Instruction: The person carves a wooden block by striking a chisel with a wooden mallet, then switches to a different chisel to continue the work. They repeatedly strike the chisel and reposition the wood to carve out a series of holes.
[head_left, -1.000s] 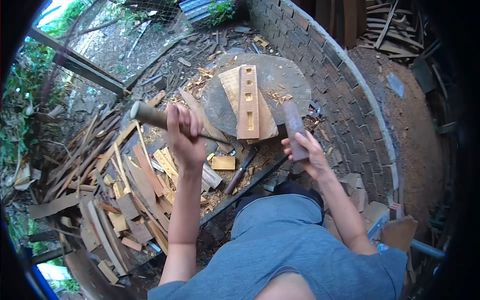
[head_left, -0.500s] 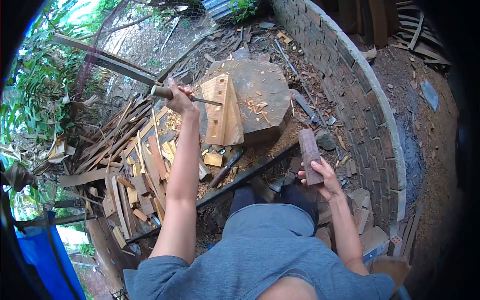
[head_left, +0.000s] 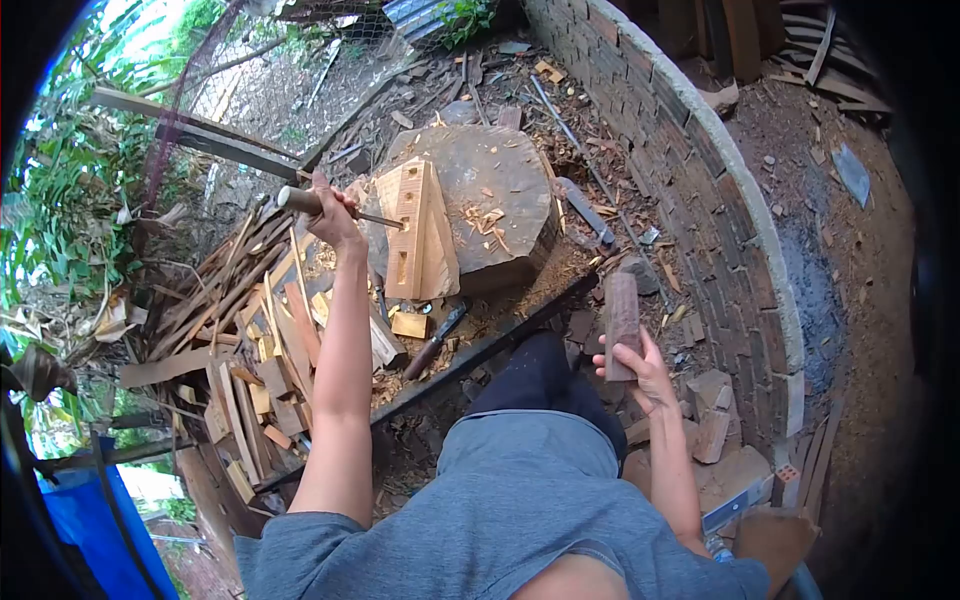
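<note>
A person in a grey-blue T-shirt is gripping a chisel by its handle in the left hand, its blade pointing at a holed strip; whether the tip is touching wood, one cannot tell. The right hand is grasping a dark wooden block by its lower end, holding it upright, well apart from the chisel. The strip is lying on a wider board atop a stump, where shavings are resting beside them. Scrap wood is crowding the ground at left.
</note>
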